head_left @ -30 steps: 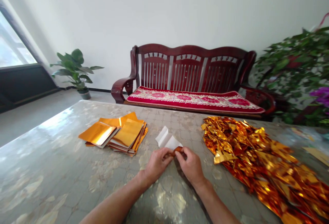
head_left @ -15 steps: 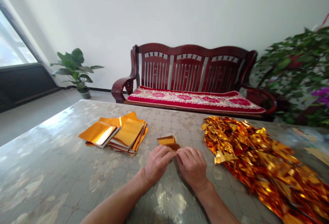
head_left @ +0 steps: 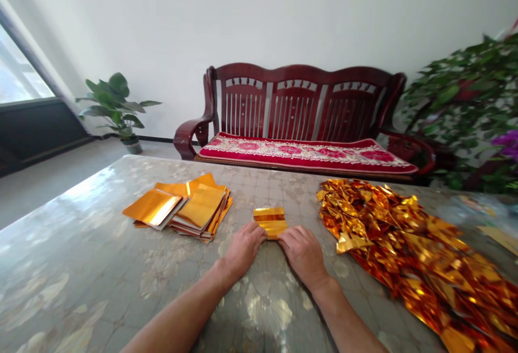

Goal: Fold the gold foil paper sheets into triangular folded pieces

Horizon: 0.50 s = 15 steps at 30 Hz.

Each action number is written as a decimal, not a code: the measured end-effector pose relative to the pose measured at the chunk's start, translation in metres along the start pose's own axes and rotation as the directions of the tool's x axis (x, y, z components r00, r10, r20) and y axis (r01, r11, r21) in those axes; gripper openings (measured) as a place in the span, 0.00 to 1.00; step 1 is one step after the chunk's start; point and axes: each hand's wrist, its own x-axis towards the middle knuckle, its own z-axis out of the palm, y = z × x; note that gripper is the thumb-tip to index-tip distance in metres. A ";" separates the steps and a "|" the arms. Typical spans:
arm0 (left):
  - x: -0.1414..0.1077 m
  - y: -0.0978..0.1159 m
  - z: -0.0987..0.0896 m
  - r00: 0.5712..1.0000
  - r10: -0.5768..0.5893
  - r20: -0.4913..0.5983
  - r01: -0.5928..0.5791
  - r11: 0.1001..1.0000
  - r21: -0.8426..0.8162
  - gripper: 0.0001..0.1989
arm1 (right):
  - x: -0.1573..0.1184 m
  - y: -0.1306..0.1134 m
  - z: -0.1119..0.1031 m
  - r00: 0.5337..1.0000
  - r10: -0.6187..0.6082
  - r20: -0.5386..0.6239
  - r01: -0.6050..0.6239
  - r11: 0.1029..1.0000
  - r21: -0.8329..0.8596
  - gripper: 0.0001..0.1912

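A creased sheet of gold foil paper (head_left: pixel 270 222) lies in front of me, with crosswise fold lines over its shiny face. My left hand (head_left: pixel 245 242) grips its near left corner, fingers closed together. At the near right corner, my right hand (head_left: pixel 301 250) pinches the same sheet. The fingertips hide both corners. To the left sits a loose stack of flat gold foil sheets (head_left: pixel 201 205), some with pale undersides showing. A large heap of folded gold foil pieces (head_left: pixel 388 229) spreads along the right side.
The patterned table (head_left: pixel 117 272) carries everything. Clear plastic packaging (head_left: pixel 473 207) lies at the far right, near a flat tan piece (head_left: pixel 499 241). Beyond the table stands a dark red wooden bench (head_left: pixel 297 104) with a red floral cover. Potted plants (head_left: pixel 117 107) flank it.
The foil sheet has gone from partly folded and raised at my fingers to lying flatter with its gold face showing. My hands have moved slightly apart.
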 end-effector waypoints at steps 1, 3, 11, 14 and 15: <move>0.000 -0.001 0.000 1.000 -0.026 0.012 0.026 1.000 0.002 0.13 | 0.000 0.001 0.000 1.000 -0.004 0.019 0.004 1.000 0.002 0.07; -0.001 -0.004 0.000 0.998 -0.054 0.034 0.054 0.998 0.018 0.13 | -0.001 0.003 0.001 0.998 -0.007 0.059 0.007 1.000 0.001 0.07; 0.004 -0.004 -0.003 0.995 -0.067 0.080 0.062 0.996 0.062 0.13 | -0.001 0.007 0.002 0.992 0.051 0.113 -0.059 0.996 0.069 0.09; 0.006 -0.003 -0.003 0.988 -0.135 0.081 0.129 0.989 0.073 0.12 | 0.000 0.008 0.002 0.986 0.097 0.139 -0.107 0.992 0.067 0.11; 0.007 -0.003 -0.003 0.985 -0.150 0.084 0.144 0.987 0.078 0.11 | 0.000 0.008 0.003 0.983 0.110 0.146 -0.119 0.991 0.060 0.11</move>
